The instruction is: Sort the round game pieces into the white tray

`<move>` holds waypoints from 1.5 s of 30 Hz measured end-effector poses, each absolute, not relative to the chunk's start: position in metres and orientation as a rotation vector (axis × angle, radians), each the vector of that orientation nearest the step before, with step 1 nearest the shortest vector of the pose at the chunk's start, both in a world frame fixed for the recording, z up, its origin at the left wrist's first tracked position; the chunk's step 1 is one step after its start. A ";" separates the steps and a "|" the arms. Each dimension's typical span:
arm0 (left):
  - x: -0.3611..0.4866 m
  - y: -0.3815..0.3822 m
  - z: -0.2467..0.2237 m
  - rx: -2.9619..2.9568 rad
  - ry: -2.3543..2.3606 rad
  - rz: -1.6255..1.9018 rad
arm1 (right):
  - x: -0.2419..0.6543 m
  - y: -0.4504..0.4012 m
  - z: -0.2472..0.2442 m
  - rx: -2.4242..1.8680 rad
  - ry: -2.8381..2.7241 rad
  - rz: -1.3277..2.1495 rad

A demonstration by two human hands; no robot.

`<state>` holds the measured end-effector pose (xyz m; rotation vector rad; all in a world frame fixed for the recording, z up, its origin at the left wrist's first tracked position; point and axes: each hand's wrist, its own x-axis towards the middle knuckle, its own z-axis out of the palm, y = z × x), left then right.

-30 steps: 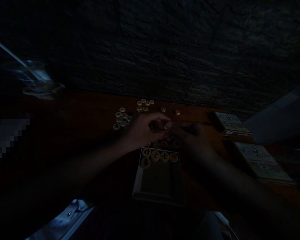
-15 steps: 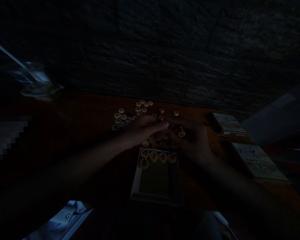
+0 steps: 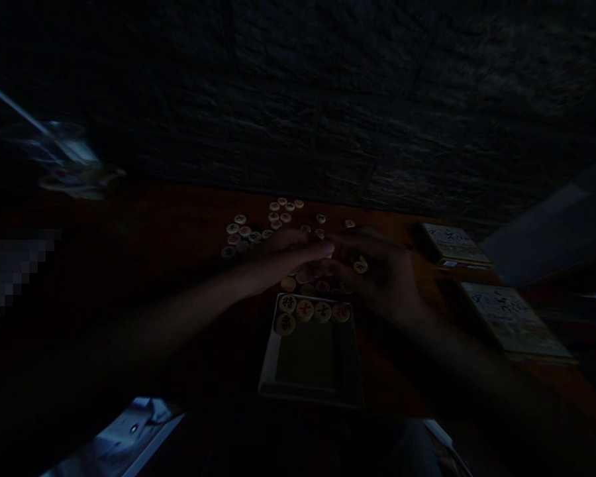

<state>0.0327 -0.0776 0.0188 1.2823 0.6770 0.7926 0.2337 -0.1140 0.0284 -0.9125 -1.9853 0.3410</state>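
Note:
The scene is very dark. My left hand reaches in above loose Chinese chess pieces, its thumb pointing right and its fingers drawn together. Facing it, my right hand has its thumb and fingers curved inward, and the fingertips of both hands meet. Whatever lies between them is hidden in shadow. Just below the hands is a shallow open box. Along its far side lies a row of pieces marked in black and red, with one black-marked piece in a second row at the left.
Two flat printed boxes lie on the wooden table at the right. A clear cup with a straw stands at the far left. Behind the table rises a dark stone wall.
Both hands stay almost in place with fingertips together; the right fingers have shifted slightly. The pieces in the box lie as before.

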 end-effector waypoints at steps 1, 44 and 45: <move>0.033 -0.078 0.019 1.302 0.671 0.789 | 0.233 -0.114 0.029 -0.920 -1.985 0.347; 0.033 -0.077 0.022 1.153 0.577 0.783 | 0.235 -0.116 0.031 -0.893 -2.009 0.259; 0.034 -0.077 0.022 1.139 0.573 0.808 | 0.235 -0.116 0.031 -0.905 -1.993 0.262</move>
